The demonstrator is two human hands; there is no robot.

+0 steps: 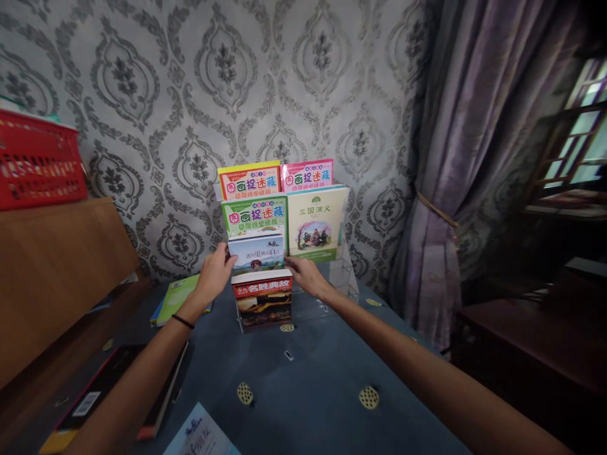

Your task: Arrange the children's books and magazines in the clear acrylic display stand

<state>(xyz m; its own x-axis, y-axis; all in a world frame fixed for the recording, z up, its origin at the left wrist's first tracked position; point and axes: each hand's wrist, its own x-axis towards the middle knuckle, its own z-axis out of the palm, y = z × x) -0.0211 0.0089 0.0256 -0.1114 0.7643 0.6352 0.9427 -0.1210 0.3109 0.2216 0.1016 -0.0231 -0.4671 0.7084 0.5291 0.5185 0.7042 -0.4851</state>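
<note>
A light-blue book (258,256) with a child's picture on its cover stands in the middle tier of a clear stepped display rack (344,275). My left hand (215,272) grips its left edge, and my right hand (306,276) has its fingers at the right edge. In front, on the lowest tier, is a red and dark book (263,303). Behind stand a green picture book (253,218) and a cream book (315,224). A yellow-edged book (249,180) and a pink book (307,175) fill the top tier.
Dark books (109,392) lie at the left on the blue patterned tablecloth (303,404), near a pale-blue book (202,436). Green booklets (175,300) rest farther back. A red basket (38,161) sits on a wooden box (61,272); a curtain (427,272) hangs at the right.
</note>
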